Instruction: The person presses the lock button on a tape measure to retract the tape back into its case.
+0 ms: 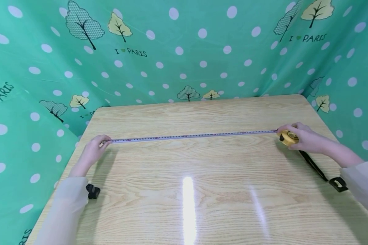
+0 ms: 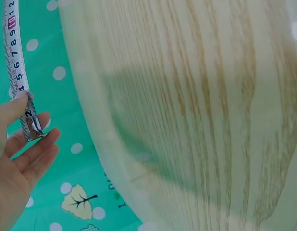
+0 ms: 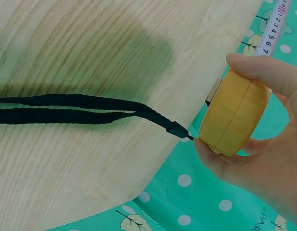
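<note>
A tape measure's white blade stretches across the table between both hands. At the left, the left hand pinches the blade's end between thumb and fingers. The left wrist view shows its metal end hook by the fingers, with the thumb on the blade near the low numbers. My right hand grips the yellow tape measure case, thumb on top near the blade's exit and fingers underneath. From the case, a black wrist strap hangs down.
Below lies a light wood-grain table with rounded corners. A green curtain with white dots and trees surrounds its back and sides. Small black devices sit at the left wrist and right wrist.
</note>
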A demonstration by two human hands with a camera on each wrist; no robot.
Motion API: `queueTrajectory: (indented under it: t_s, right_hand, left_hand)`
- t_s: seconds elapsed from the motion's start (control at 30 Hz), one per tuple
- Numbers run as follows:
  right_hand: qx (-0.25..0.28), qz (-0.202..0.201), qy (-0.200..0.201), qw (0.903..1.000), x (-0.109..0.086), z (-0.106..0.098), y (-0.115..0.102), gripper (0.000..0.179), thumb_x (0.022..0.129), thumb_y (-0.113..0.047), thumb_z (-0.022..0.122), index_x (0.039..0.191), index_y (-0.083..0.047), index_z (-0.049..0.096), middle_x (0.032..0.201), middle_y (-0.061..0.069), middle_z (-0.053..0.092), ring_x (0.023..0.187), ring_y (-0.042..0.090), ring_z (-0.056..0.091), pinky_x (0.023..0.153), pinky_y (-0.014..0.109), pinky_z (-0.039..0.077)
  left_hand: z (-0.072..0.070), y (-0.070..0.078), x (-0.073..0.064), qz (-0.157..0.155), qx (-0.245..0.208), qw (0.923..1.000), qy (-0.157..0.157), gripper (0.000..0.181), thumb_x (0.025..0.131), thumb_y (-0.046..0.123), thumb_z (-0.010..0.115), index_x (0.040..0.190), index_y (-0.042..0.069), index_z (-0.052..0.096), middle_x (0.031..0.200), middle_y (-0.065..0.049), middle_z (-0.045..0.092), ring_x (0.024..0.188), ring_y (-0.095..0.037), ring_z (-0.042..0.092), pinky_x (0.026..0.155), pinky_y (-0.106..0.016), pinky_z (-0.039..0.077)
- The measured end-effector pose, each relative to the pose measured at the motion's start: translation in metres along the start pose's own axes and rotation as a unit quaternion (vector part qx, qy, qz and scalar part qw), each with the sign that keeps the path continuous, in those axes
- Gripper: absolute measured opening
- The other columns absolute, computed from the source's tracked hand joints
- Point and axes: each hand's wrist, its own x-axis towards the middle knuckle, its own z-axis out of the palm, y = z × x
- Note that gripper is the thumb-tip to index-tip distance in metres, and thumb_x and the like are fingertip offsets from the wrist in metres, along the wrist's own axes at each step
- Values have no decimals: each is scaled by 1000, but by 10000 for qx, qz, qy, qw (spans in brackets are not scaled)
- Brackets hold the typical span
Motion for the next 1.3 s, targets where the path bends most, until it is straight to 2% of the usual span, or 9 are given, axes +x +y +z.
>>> queueTrajectory:
  t_s: [0.33,0.67,0.9,1.3]
  right_hand:
    - [-176,379,-348,9985,1,-4,-6,44,70,1,70,109,-9,52,105,34,33,85,45,40,59,40,41]
    - [-338,346,-380,9981,0,-2,-8,43,69,-1,72,105,-12,52,104,33,36,89,45,38,65,47,34]
    - [-167,599,-569,9964,2,0,-9,40,72,1,69,104,-12,50,105,34,33,89,46,32,64,48,35]
    - [-242,558,-583,9964,0,2,-10,41,69,4,70,100,-14,48,103,34,34,91,47,32,67,50,33]
  left_hand:
    - [-3,-1,-1,41,22,9999,118,16,90,9,50,96,-4,57,93,-23,57,88,-37,52,76,-52,41]
    - [-3,-1,-3,35,67,9999,149,13,89,8,51,94,-3,58,90,-22,57,86,-37,53,74,-52,42]
    - [-3,1,-3,17,97,9997,223,14,89,8,51,94,-2,58,91,-22,58,87,-37,53,74,-52,42]
    - [0,0,-4,137,75,9996,252,12,89,7,51,94,-2,58,91,-22,58,87,-37,53,74,-51,43]
